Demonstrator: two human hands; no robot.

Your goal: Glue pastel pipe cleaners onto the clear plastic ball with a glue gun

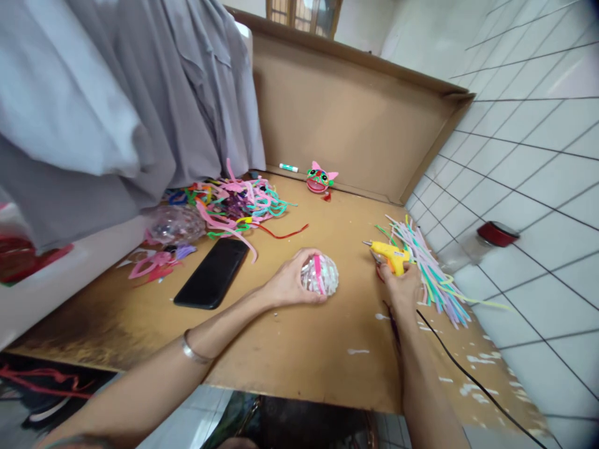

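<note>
Near the middle of the cardboard tabletop (290,349), the left hand (290,284) closes around a clear ball (321,274) wrapped in a pink strip. Just to its right, the right hand (403,285) grips a yellow glue gun (390,252) beside a bundle of pastel strips (433,274). A black phone (213,272) lies to the left.

Phone (211,272) left of ball (321,275); glue gun (391,253) right.

glittery ball (322,275), yellow glue gun (390,253)
</note>
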